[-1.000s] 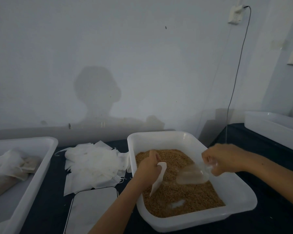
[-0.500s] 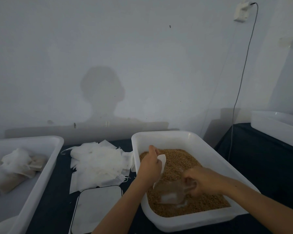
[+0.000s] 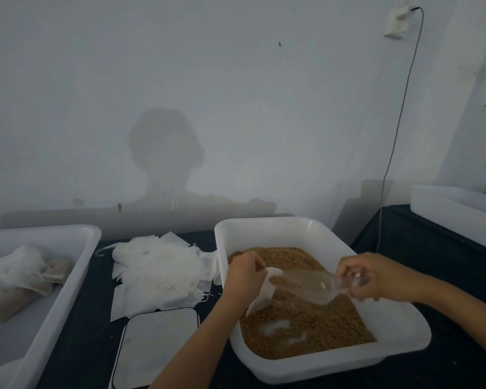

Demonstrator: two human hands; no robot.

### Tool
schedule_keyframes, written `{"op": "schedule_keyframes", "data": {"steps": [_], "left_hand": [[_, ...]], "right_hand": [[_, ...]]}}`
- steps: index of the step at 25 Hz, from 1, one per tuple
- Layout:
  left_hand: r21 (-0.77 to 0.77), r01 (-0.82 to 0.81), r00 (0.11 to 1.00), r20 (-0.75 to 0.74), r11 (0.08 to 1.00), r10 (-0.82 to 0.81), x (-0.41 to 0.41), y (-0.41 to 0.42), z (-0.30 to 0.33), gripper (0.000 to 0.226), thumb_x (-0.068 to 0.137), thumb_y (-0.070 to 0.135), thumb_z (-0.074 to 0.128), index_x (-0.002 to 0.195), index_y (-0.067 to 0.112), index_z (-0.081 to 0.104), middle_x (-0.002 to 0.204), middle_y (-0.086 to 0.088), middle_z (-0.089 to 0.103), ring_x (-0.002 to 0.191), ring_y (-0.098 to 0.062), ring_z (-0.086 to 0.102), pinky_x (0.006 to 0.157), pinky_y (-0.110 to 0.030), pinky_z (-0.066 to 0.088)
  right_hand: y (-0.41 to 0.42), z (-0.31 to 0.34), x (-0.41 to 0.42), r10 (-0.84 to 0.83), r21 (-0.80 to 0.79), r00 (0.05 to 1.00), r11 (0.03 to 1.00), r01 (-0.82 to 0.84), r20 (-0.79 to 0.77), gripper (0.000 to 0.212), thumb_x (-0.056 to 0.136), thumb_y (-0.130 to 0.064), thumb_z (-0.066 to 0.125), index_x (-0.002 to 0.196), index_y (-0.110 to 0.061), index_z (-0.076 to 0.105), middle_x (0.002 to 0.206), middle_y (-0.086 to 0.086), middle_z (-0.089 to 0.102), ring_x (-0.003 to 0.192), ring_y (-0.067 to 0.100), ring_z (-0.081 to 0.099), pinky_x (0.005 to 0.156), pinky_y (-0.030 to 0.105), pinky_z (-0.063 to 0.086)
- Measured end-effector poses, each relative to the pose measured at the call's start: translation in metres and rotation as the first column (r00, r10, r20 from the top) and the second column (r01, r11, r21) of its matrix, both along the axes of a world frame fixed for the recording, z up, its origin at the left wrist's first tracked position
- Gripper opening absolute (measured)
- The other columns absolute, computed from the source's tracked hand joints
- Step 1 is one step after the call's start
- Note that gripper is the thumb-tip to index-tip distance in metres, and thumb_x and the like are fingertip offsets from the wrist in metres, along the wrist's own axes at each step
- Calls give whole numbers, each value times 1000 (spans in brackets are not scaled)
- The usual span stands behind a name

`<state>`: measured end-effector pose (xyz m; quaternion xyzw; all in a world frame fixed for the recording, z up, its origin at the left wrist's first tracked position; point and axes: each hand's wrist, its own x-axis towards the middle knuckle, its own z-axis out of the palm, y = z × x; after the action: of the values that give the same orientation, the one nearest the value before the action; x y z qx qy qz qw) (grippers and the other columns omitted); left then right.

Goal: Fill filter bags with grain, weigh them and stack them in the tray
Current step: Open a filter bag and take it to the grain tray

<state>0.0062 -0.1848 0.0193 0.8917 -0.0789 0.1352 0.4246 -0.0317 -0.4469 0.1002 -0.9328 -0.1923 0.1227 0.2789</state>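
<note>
A white tub point(image 3: 267, 230) in front of me holds brown grain point(image 3: 306, 327). Over the grain, my left hand point(image 3: 243, 279) pinches the mouth of a white filter bag point(image 3: 263, 294) that hangs down toward the grain. My right hand point(image 3: 368, 276) grips the handle of a clear plastic scoop point(image 3: 306, 283), held level, its front tip at the bag's mouth with some grain in it. A flat white scale point(image 3: 157, 343) lies to the left of the tub. A white tray point(image 3: 68, 279) at far left holds several filled bags point(image 3: 20, 284).
A loose pile of empty filter bags point(image 3: 157, 270) lies between the tray and the tub on the dark tabletop. Another white tub point(image 3: 455, 211) stands at the back right. A thin cable point(image 3: 393, 147) hangs down the wall from a socket.
My right hand has lifted the scoop out of the grain near the tub's front and brought it up and left to the bag's mouth. My left hand has stayed on the bag.
</note>
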Motion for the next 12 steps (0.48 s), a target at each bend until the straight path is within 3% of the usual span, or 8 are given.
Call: {"op": "schedule_keyframes", "data": {"steps": [3, 6, 8, 12], "left_hand": [[33, 14, 1000, 7, 999, -14, -1, 0, 0, 7, 87, 9, 60, 82, 8, 64, 80, 1, 63, 68, -5, 49, 63, -15, 39], [92, 21, 1000, 7, 996, -22, -3, -1, 2, 7, 86, 9, 58, 82, 10, 63, 85, -2, 65, 68, -7, 49, 63, -16, 38], [109, 25, 1000, 4, 994, -26, -3, -1, 2, 5, 86, 11, 58, 82, 11, 61, 85, -3, 64, 71, -8, 50, 64, -18, 39], [124, 29, 1000, 0, 992, -29, -5, -1, 2, 8, 86, 11, 57, 81, 8, 64, 83, -6, 66, 70, -10, 51, 63, -18, 40]], "right_hand": [[9, 19, 3, 11, -120, 992, 993, 5, 129, 12, 79, -21, 76, 83, -24, 65, 86, -6, 67, 63, -1, 58, 55, 17, 45], [20, 29, 7, 49, -304, 978, 952, 15, 202, 16, 78, -21, 74, 78, -32, 62, 82, -11, 64, 78, 8, 61, 70, 28, 50], [26, 34, 9, 72, -387, 974, 922, 16, 213, 16, 77, -22, 73, 78, -33, 61, 83, -12, 64, 81, 11, 61, 69, 28, 48], [36, 40, 11, 119, -494, 962, 869, 18, 244, 13, 77, -28, 72, 84, -33, 62, 84, -18, 58, 74, 1, 53, 61, 18, 37]]}}
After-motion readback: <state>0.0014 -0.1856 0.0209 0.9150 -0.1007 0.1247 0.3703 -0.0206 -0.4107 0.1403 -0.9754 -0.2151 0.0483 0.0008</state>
